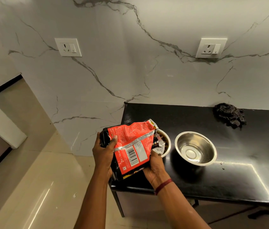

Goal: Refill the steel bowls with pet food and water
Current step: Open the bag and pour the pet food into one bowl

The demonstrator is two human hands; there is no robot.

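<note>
Food bag [131, 146] gripped between both hands, over bowl [164, 142].

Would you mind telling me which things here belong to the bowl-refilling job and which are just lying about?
For the job: food bag, gripped by left hand and right hand; kibble bowl; second steel bowl.
Lying about: checked cloth; left wall socket; right wall socket.

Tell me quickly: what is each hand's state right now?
Left hand: closed, holding the bag by its left edge.
Right hand: closed, holding the same bag at its lower right.
</note>
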